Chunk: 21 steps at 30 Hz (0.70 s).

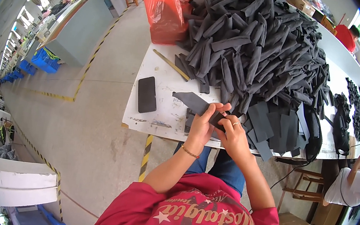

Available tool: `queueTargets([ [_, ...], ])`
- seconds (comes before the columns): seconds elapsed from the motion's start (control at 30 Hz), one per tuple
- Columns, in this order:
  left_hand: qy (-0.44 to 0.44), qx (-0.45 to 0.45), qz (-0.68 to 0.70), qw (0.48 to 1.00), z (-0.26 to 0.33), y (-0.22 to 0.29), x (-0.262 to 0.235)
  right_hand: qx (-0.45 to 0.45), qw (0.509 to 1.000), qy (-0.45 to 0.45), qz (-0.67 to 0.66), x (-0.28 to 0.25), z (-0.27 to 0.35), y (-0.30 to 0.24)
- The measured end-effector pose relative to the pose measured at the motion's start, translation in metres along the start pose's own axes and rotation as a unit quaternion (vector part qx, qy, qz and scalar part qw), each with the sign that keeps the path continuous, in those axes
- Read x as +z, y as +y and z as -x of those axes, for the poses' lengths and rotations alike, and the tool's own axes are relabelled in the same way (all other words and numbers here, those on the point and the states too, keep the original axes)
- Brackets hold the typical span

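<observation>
Both hands on one dark strip

Left hand [203, 123] and right hand [233, 136] pinch the strip [196, 103] at the table [166, 77] edge, phone [147, 94] just left, big pile [258, 46] behind.

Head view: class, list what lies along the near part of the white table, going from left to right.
Black phone → left hand holding a dark fabric strip → right hand → flat dark fabric pieces → black strap.

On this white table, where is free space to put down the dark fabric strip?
Bare white table lies between the black phone, the wooden stick and the strip. Right of both hands, the big heap of dark fabric strips crowds everything.
</observation>
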<state>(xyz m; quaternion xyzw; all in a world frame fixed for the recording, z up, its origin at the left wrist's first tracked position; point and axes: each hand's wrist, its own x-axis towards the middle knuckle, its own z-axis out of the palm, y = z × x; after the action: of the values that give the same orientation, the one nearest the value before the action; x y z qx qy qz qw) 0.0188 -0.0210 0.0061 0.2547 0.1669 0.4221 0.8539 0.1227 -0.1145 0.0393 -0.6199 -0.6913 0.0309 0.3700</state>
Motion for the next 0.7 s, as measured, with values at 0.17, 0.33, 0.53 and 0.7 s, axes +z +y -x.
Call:
queueTargets([
  [0.17,0.039,0.031,0.035,0.998,-0.009,0.021,0.007,-0.015,0.999,-0.002,-0.033,-0.009,0.003,0.009],
  [0.33,0.03,0.071,0.033,0.996,0.0,0.005,0.022,-0.04,0.995,0.051,-0.08,0.001,-0.011,0.005],
  [0.53,0.019,0.07,0.058,0.996,0.001,-0.003,0.014,-0.025,0.992,0.065,-0.102,0.019,-0.014,0.008],
  [0.7,0.039,0.057,0.081,0.994,0.003,-0.004,0.014,-0.017,0.992,0.059,-0.107,0.02,-0.015,0.008],
])
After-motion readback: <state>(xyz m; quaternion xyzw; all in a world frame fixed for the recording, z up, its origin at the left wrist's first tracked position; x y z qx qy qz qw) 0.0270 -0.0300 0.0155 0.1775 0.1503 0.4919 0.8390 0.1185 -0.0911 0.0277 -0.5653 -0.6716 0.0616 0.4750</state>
